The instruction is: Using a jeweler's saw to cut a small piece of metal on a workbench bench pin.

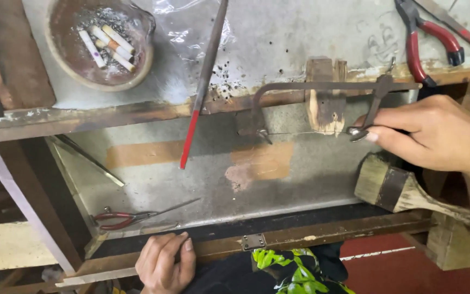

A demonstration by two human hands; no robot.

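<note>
the jeweller's saw frame (322, 87) lies across the front edge of the workbench (278, 38), its thin blade running past the wooden bench peg (326, 103), and the right hand (436, 133) grasps its lower end at 3 o'clock with pinched fingertips. the left hand (164, 261) is at 7 o'clock, fingers curled and clenched on the front rail of the open drawer (208, 185), holding no tool. around them are a red-tipped file (202, 87) at 12 o'clock, an ashtray (100, 43) at 11, red pliers (425, 38) at 1, a flat brush (398, 188) at 4 and small red shears (121, 219) in the drawer at 8.
</note>
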